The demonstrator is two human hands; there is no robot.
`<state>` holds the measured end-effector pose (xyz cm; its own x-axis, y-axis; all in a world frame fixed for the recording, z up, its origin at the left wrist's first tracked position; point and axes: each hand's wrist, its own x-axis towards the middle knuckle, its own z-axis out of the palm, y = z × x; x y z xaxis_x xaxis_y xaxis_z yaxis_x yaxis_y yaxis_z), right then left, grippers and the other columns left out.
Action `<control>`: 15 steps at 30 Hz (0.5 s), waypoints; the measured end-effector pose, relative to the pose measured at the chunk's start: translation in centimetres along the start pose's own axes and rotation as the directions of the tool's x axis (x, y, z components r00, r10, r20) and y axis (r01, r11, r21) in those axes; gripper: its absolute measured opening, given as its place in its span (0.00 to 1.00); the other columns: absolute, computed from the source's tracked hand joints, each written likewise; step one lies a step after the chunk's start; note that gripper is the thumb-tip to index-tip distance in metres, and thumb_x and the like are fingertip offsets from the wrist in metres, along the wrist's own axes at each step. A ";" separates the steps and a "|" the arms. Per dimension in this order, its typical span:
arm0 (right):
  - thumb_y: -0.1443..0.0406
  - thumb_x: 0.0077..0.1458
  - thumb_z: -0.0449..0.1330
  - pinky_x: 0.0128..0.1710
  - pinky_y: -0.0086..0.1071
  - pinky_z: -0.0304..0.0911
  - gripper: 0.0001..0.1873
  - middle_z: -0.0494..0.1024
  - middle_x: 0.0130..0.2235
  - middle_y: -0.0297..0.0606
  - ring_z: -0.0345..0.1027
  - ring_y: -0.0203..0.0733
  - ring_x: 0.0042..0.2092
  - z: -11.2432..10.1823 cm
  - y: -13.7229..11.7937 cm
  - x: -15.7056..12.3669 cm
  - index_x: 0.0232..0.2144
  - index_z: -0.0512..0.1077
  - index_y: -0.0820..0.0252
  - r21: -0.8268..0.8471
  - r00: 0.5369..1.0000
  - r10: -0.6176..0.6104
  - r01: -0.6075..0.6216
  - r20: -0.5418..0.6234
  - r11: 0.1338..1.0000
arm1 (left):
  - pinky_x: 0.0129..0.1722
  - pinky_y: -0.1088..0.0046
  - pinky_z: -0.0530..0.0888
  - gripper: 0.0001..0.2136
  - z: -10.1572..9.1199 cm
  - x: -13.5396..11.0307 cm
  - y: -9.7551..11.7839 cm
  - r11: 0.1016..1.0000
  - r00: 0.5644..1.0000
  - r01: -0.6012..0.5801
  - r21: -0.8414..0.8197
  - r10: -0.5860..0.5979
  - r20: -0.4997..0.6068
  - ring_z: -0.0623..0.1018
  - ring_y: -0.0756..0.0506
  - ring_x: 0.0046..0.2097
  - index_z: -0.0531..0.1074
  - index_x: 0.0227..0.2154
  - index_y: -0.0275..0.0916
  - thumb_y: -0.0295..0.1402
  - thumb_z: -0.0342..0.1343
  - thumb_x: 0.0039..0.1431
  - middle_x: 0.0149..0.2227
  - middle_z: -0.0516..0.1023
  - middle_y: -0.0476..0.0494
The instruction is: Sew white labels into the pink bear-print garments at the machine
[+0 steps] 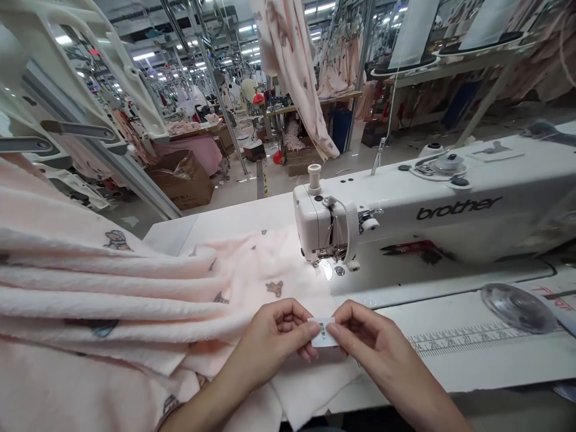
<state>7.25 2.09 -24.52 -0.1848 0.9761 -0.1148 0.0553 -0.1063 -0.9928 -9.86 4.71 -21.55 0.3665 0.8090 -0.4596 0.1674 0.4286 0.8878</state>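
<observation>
Between my two hands is a small white label (324, 339) with dark print on it. My left hand (281, 333) pinches its left side, thumb on top. The right edge is pinched by the thumb and fingers of my right hand (366, 336). Under and behind the hands lies soft pale pink fabric (252, 270) with small bear prints, its far part reaching toward the needle area of a white sewing machine (326, 222). The label is held just above the fabric's near right part; whether it touches the cloth I cannot tell.
A printed ruler strip (477, 337) runs along the table's right side, with a clear round plastic disc (517, 307) over it. Red-handled snips (411, 247) rest by the machine's body. Pink cloth hangs from hangers (130, 78) at left. Beyond, a cardboard box (182, 180) stands on the floor.
</observation>
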 end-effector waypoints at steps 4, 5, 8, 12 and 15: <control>0.54 0.59 0.52 0.29 0.28 0.57 0.14 0.67 0.28 0.32 0.60 0.36 0.30 -0.9 2.2 -0.7 0.31 0.67 0.58 -0.181 1.000 -0.019 0.016 -0.019 0.983 | 0.26 0.78 0.69 0.15 -0.3 0.1 0.2 0.995 0.999 0.021 0.098 -0.017 -0.038 0.72 0.52 0.23 0.67 0.26 0.33 0.41 0.61 0.49 0.20 0.72 0.46; 0.55 0.61 0.51 0.30 0.29 0.59 0.13 0.68 0.29 0.33 0.61 0.36 0.31 -1.1 2.9 -0.8 0.34 0.67 0.57 -0.254 0.997 -0.062 0.046 -0.055 0.966 | 0.25 0.78 0.68 0.14 -0.5 0.2 0.6 0.988 0.996 -0.010 0.154 0.023 -0.081 0.71 0.52 0.22 0.68 0.25 0.34 0.41 0.60 0.49 0.20 0.72 0.47; 0.61 0.63 0.49 0.36 0.30 0.62 0.09 0.69 0.37 0.37 0.64 0.39 0.37 -1.6 4.7 -0.8 0.42 0.66 0.57 -0.515 0.931 -0.348 0.246 -0.111 0.822 | 0.25 0.78 0.68 0.11 -0.9 1.4 2.1 0.927 0.962 -0.093 0.364 0.177 -0.206 0.72 0.51 0.24 0.69 0.25 0.35 0.39 0.57 0.52 0.21 0.72 0.47; 0.68 0.62 0.48 0.42 0.39 0.62 0.12 0.68 0.43 0.45 0.62 0.48 0.46 -1.5 6.4 0.2 0.46 0.67 0.61 -0.803 0.782 -0.620 0.407 0.059 0.436 | 0.27 0.75 0.69 0.09 -1.0 5.4 1.6 0.880 0.966 -0.050 0.473 0.164 -0.202 0.74 0.48 0.26 0.70 0.25 0.36 0.37 0.55 0.53 0.22 0.74 0.46; 0.70 0.62 0.47 0.40 0.41 0.61 0.13 0.68 0.44 0.48 0.61 0.51 0.47 -1.2 7.0 0.8 0.45 0.67 0.64 -0.873 0.746 -0.658 0.387 0.106 0.297 | 0.27 0.75 0.68 0.09 -0.7 7.7 -0.1 0.867 0.975 0.006 0.498 0.106 -0.196 0.74 0.47 0.25 0.69 0.25 0.35 0.37 0.55 0.52 0.22 0.73 0.46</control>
<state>8.68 2.34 -31.54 -0.2782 0.7775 0.5640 0.8016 0.5114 -0.3096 -7.67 11.21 -25.19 0.1953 0.9129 -0.3585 0.6032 0.1764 0.7778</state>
